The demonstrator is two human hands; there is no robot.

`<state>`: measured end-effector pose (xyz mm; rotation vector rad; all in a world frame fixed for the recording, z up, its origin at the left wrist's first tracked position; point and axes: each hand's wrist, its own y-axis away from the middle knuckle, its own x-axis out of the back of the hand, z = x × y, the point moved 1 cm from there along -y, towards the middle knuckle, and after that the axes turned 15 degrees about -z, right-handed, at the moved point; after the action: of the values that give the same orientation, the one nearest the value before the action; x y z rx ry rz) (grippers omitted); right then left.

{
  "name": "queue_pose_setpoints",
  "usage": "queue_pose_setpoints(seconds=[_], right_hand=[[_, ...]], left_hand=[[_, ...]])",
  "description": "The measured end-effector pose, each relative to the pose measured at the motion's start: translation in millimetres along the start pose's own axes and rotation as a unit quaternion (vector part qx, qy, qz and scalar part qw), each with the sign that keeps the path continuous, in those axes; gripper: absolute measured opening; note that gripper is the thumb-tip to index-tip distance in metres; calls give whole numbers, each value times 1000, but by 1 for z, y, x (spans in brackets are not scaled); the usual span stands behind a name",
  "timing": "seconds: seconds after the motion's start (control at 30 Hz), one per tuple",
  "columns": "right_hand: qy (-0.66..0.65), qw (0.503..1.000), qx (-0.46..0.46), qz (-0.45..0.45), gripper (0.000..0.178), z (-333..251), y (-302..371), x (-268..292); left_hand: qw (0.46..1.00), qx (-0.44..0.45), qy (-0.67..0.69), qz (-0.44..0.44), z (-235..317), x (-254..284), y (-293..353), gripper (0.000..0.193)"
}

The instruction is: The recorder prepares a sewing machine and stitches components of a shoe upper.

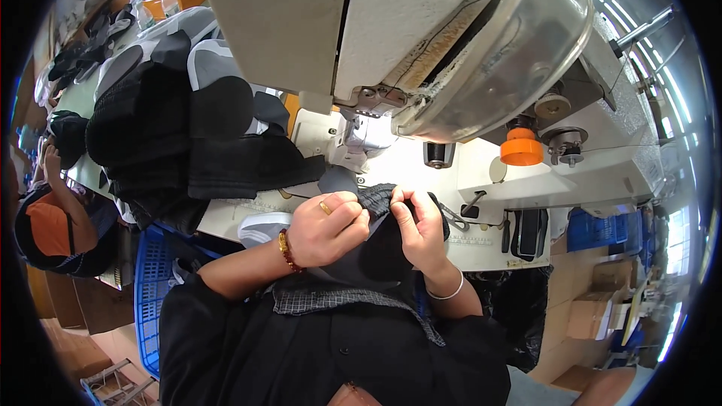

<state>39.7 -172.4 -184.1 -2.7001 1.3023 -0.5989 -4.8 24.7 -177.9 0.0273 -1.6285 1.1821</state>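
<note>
My left hand is closed on the ribbed cuff of a dark grey sock, just in front of the sewing machine's bright work area. On the other side of the cuff, my right hand pinches its edge between thumb and fingertips. The cuff stretches between both hands. Darker fabric hangs below them against my front, and where the sock ends there is hard to tell. Above the hands is the sewing machine head, apart from the sock.
A heap of black and grey socks covers the table at left. A white-and-grey sock lies beside my left forearm. Scissors rest right of my right hand. A blue basket stands at lower left. Another person's arm shows far left.
</note>
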Motion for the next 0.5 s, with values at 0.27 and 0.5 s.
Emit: queue_pose_setpoints(seconds=[0.27,0.5], right_hand=[[74,995,65,1,8,-3,3,-1],[-216,972,-32,83,8,3,1,12]], left_hand=[[998,27,45,22,1,0,4,25],[999,-30,34,12,0,-3,8,23]])
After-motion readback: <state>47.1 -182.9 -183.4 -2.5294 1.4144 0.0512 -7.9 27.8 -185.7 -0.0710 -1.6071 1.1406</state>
